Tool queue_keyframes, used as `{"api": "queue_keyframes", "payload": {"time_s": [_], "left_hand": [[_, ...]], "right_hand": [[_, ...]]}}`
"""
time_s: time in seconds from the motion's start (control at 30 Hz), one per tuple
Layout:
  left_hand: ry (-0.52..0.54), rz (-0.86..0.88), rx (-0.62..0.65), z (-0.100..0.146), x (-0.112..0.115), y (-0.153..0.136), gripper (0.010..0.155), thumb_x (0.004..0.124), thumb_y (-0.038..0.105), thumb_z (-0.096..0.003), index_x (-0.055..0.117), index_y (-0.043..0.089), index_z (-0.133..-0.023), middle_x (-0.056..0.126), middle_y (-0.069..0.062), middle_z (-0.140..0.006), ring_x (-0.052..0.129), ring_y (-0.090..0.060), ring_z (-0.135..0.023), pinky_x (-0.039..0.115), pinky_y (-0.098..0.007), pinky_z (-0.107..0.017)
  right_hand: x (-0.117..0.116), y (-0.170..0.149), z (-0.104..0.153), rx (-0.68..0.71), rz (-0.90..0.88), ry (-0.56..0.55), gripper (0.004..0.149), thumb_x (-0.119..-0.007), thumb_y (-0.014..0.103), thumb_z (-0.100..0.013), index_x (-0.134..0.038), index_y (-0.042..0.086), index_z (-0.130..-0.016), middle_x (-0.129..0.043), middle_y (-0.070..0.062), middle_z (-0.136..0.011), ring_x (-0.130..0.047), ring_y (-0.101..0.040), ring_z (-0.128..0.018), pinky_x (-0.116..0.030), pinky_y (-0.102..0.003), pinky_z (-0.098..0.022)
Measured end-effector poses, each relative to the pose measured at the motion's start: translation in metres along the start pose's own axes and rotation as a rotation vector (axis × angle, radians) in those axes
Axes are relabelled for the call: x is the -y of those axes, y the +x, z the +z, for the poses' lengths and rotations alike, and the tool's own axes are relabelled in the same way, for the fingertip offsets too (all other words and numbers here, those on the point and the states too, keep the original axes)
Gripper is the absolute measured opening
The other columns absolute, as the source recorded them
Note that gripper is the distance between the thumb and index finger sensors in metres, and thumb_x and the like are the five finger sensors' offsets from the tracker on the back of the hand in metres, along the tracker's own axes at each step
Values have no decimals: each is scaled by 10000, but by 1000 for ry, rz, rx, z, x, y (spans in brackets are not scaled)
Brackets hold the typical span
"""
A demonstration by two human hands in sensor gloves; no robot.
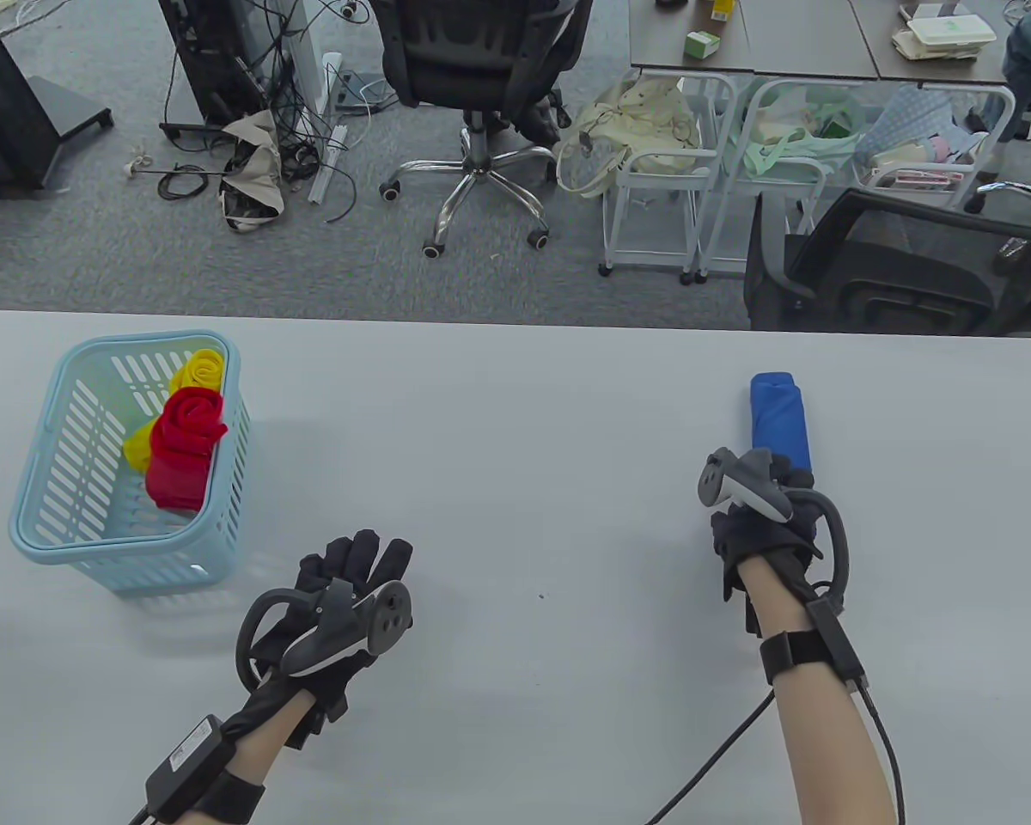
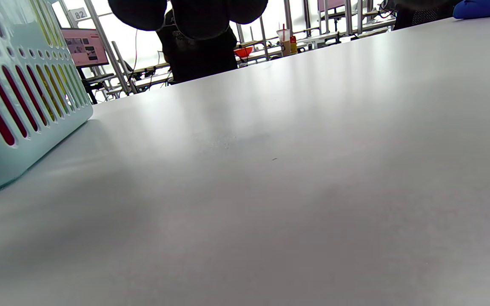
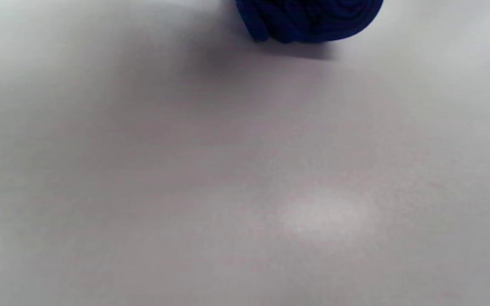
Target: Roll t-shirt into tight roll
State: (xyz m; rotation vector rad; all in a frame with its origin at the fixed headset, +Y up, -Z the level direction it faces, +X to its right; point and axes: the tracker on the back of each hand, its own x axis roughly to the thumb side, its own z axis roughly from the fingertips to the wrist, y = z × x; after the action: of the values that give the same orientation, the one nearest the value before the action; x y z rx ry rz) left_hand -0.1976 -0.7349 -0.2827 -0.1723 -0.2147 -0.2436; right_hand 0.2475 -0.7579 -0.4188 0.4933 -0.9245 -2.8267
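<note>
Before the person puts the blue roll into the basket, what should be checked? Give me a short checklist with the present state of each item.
1. Blue t-shirt is rolled up: ok, it lies on the table as a compact cylinder.
2. Right hand has a firm hold on the roll: cannot tell, the hand sits at the near end but the tracker hides the fingers.
3. Roll end is tight, not unwinding: ok in the right wrist view, though only part of it shows.
4. Basket has room: ok, the red roll and yellow roll leave space.
5. Left hand is out of the way: ok, it rests open beside the basket.
</note>
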Motion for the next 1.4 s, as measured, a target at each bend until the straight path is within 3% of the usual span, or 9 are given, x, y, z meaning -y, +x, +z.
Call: {"api": "queue_keyframes", "payload": {"time_s": [0.17,0.37,0.53,0.63,0.8,0.93,1.17,1.4], "left_hand": [[-10,-5,5,0,0,1,763,461,651,-464,170,384,-1116,343,-65,-1251,513,-329,-1144,519,-553,-819],[-12,-9,9,0,1,1,762,460,651,-464,170,386,-1116,339,-63,-1252,513,-331,-1143,518,-554,-819],[-10,-9,10,-1,2,1,761,458,652,-465,168,385,-1117,335,-65,-1252,507,-330,-1146,516,-554,-820],[-12,-16,16,0,2,4,764,459,651,-464,166,382,-1117,336,-62,-1252,510,-329,-1145,518,-553,-820],[5,-15,24,2,-1,6,764,458,651,-465,166,381,-1117,332,-64,-1252,506,-329,-1147,517,-553,-820],[6,-17,33,3,-1,9,766,458,651,-466,164,377,-1118,327,-64,-1253,501,-331,-1147,515,-554,-821],[-10,-45,52,2,6,18,764,456,651,-467,163,379,-1118,322,-61,-1253,498,-329,-1148,513,-553,-822],[3,-57,63,2,6,22,760,454,652,-467,167,384,-1118,319,-55,-1254,489,-325,-1152,509,-552,-825]], "right_hand": [[10,-16,-22,-28,-124,46,767,-421,478,-624,89,165,-1103,266,-170,-1050,215,-488,-992,-89,-613,-749],[11,-23,-24,-30,-196,45,796,-418,498,-623,159,178,-1068,299,-146,-1038,259,-463,-975,-33,-614,-733],[11,-7,9,78,-121,-92,797,-409,519,-618,146,182,-1080,279,-163,-1054,222,-480,-996,-36,-619,-727],[3,15,45,206,-90,-170,794,-412,526,-617,110,175,-1099,237,-175,-1080,194,-491,-1004,-61,-624,-729],[-22,47,116,398,-40,-268,795,-443,536,-610,45,178,-1127,167,-186,-1118,138,-501,-1025,-107,-631,-735],[-47,57,155,507,-63,-280,795,-458,539,-606,9,178,-1139,130,-194,-1133,102,-509,-1037,-134,-637,-734],[-80,63,163,593,-14,-178,797,-472,537,-601,-24,159,-1142,75,-208,-1143,41,-524,-1043,-187,-635,-734],[-82,57,152,556,17,-173,790,-475,530,-602,-31,162,-1142,71,-208,-1144,40,-523,-1044,-178,-635,-734]]}}
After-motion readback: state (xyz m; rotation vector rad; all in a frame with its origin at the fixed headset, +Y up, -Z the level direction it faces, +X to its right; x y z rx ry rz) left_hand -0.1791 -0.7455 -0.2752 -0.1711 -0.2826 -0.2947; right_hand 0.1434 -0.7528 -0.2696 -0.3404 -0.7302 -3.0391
